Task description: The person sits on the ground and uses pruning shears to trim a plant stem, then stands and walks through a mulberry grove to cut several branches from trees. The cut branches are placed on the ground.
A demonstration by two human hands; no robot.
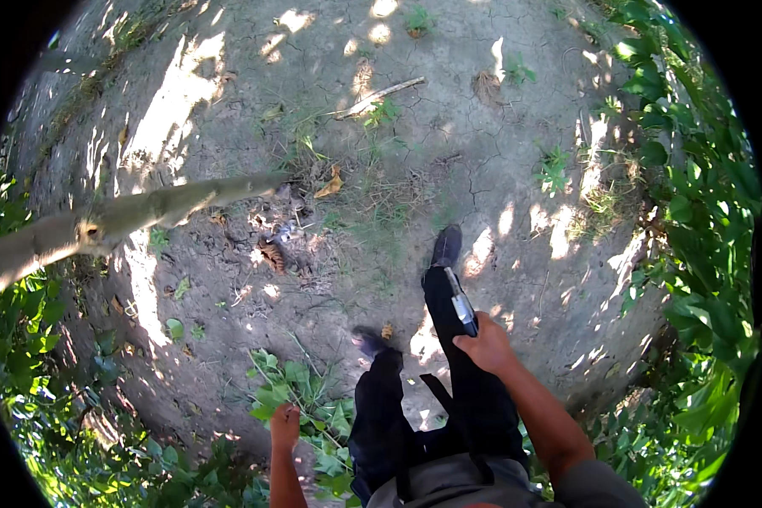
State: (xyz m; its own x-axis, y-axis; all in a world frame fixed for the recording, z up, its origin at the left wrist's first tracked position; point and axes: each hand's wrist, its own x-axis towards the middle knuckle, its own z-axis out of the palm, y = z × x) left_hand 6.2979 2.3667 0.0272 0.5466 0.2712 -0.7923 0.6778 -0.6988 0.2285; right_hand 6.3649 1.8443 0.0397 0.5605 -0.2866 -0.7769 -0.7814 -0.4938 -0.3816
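My right hand (488, 343) is closed around a narrow silver-and-black hand tool (460, 303). The tool points forward over my right trouser leg, and its exact kind cannot be made out. Lower left, my left hand (285, 426) hangs with its fingers curled in. Anything inside that fist is hidden. Green leafy stems (292, 385) show right beside and beyond the left hand, and I cannot tell whether it touches them.
A bare tree trunk (157, 206) slants in from the left, its foot near dry litter and a brown curled leaf (271, 254). Farther off, a stick (383, 96) lies on cracked soil (466, 152). Dense green foliage (707, 254) lines the right side, and more leaves (25, 356) grow at left.
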